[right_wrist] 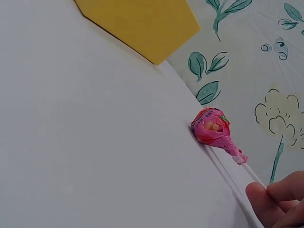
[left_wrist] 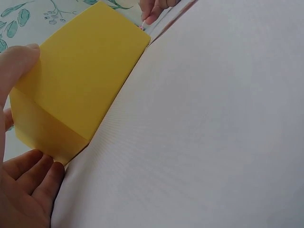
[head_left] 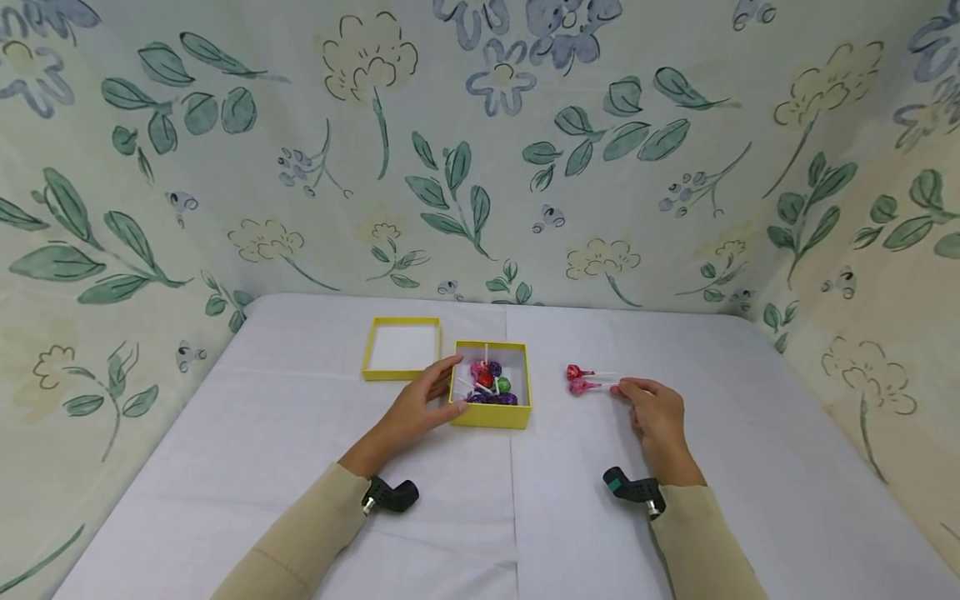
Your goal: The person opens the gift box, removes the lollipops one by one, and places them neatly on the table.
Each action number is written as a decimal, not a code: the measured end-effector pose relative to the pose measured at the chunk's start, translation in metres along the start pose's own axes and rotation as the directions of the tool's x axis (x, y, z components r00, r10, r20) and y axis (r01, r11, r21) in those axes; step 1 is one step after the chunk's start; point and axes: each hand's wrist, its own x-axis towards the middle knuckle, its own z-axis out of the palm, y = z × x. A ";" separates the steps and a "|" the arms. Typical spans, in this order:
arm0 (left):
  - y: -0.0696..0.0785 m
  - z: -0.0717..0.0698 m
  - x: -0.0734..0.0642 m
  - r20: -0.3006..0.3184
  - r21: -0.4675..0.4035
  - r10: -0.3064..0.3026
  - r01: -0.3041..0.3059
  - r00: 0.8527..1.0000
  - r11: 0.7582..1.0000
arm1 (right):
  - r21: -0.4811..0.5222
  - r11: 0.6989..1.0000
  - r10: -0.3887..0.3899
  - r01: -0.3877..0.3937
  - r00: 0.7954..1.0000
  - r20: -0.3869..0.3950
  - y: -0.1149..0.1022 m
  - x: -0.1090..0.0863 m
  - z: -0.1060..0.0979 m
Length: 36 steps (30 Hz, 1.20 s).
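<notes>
My right hand [head_left: 658,419] pinches the white stick of a pink-wrapped lollipop [head_left: 581,387] between thumb and fingertips. In the right wrist view this lollipop [right_wrist: 211,127] shows its twisted wrapper close over the white cloth. A red-wrapped lollipop [head_left: 574,372] lies just beyond it, its stick pointing right. My left hand [head_left: 416,408] holds the left side of an open yellow box [head_left: 491,416], thumb at the near corner and fingers along the side. Several lollipops [head_left: 485,379] in purple, red, pink and green wrappers lie in the box.
A yellow-rimmed lid [head_left: 401,375] with a white inside lies behind and left of the box. White cloth [head_left: 570,517] covers the table. Floral fabric [head_left: 465,208] hangs behind the table and along its sides.
</notes>
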 end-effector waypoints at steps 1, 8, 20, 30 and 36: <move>0.000 0.000 0.000 0.000 0.001 -0.003 0.003 1.000 1.000 | -0.001 1.000 0.000 0.000 1.000 0.000 0.000 0.000 0.000; 0.000 -0.001 0.002 -0.001 0.012 -0.007 0.007 1.000 1.000 | 0.023 1.000 -0.003 0.003 1.000 0.008 -0.001 0.000 -0.002; 0.002 0.001 0.000 -0.012 0.010 -0.031 0.031 0.999 0.999 | 0.085 0.996 0.030 -0.033 0.999 0.038 -0.005 -0.006 -0.008; -0.001 0.000 0.000 -0.007 0.011 -0.030 0.030 1.000 0.999 | 0.094 0.996 -0.006 0.001 0.998 0.055 -0.021 -0.015 -0.006; -0.003 0.001 0.000 -0.010 0.006 -0.034 0.034 0.999 0.999 | 0.096 0.994 -0.051 0.043 0.995 0.083 -0.028 -0.025 0.000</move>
